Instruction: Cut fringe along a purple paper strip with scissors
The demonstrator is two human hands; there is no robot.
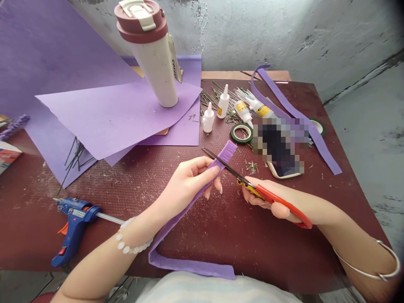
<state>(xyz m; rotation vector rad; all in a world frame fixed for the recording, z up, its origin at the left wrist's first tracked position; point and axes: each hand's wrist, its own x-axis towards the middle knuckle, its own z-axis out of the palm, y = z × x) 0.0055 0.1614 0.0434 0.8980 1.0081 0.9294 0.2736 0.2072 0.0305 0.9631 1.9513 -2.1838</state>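
Note:
My left hand (197, 174) pinches a long purple paper strip (181, 212) near its upper end, which has a row of short cuts along one edge. The strip's tail runs down under my wrist and lies folded along the table's front edge. In my right hand (268, 195) is a pair of scissors (277, 202) with red handles. Their dark blades cross the strip just beyond my left thumb, with the tips pointing up and left. Whether the blades are fully closed is hard to make out.
A blue glue gun (74, 227) lies at left. Behind it are purple sheets (120, 122) with a cream tumbler (154, 63) standing on them. Small glue bottles (208, 118), green tape (242, 133), wire stems, a phone (280, 151) and another purple strip (325, 147) lie at the back right.

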